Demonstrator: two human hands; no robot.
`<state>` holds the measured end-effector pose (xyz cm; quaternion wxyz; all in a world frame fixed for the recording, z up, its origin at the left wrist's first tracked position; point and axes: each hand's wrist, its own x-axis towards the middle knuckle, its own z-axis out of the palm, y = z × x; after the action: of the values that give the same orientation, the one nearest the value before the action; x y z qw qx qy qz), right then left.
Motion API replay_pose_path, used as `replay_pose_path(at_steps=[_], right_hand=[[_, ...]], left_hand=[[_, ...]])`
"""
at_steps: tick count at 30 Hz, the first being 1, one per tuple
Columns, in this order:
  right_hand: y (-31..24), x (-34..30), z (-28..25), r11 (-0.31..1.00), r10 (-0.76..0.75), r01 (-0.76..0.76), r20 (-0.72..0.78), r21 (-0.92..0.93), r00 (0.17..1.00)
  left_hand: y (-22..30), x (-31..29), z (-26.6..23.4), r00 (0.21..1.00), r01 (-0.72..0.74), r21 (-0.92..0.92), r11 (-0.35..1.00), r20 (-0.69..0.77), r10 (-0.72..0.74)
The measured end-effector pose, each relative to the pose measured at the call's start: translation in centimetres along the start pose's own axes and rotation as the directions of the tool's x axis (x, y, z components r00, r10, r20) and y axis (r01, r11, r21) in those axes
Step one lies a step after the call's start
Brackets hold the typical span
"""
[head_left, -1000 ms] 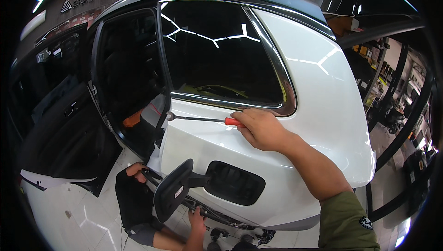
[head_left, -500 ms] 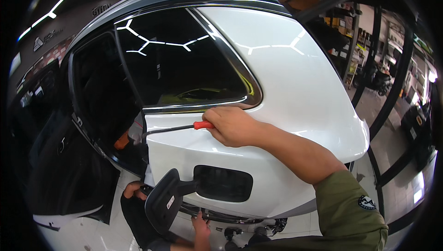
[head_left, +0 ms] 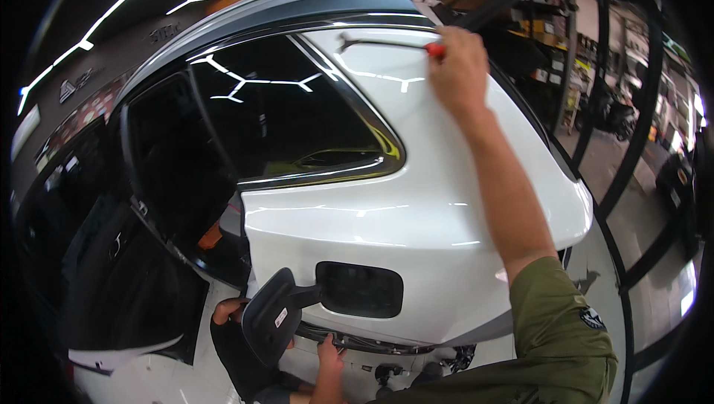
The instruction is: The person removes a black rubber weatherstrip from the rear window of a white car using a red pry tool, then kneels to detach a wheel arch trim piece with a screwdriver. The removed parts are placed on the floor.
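Observation:
High over the rear pillar of the white car body (head_left: 446,203), my right hand (head_left: 462,73) is closed around the red handle of a pry tool (head_left: 387,43). Its thin dark shaft points left and ends in a fork-shaped tip, near the upper corner of the dark rear side window (head_left: 282,107). Whether the tip touches the panel I cannot tell. My right arm reaches up across the white quarter panel in a green sleeve. My left hand does not show.
A dark flap (head_left: 269,316) hangs open beside the black fuel filler recess (head_left: 360,289). Below it crouches another person in black (head_left: 242,359), a hand (head_left: 329,350) at the car's lower edge. An open door (head_left: 126,285) stands left; dark posts (head_left: 638,151) and shelves are right.
My right hand has carried the pry tool upward and to the right, from below the side window to the upper rear pillar. The view has shifted slightly.

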<state>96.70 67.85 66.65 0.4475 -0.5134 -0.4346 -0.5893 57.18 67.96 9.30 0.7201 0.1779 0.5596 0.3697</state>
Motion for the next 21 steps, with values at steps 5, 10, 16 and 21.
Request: replay_pose_path(at_steps=[5, 10, 16, 21], right_hand=[[0.0, 4.1, 1.4, 0.994, 0.097, -0.105, 0.300, 0.009, 0.949], [-0.4, 5.6, 2.4, 0.959, 0.281, -0.280, 0.318, -0.051, 0.906], [0.3, 4.9, 2.2, 0.986, 0.163, -0.161, 0.247, -0.031, 0.955], [1.0, 4.1, 2.6, 0.994, 0.057, -0.069, 0.143, 0.079, 0.988]], left_hand=[[0.0, -1.0, -0.1, 1.000, -0.013, -0.006, 1.000, 0.007, 0.013], [0.4, -1.0, 0.6, 0.999, -0.007, -0.015, 1.000, -0.038, 0.006], [1.2, -3.1, 2.6, 0.988, -0.093, 0.026, 0.995, -0.119, 0.095], [0.9, -2.2, 3.1, 0.994, -0.054, 0.009, 0.998, -0.095, 0.055]])
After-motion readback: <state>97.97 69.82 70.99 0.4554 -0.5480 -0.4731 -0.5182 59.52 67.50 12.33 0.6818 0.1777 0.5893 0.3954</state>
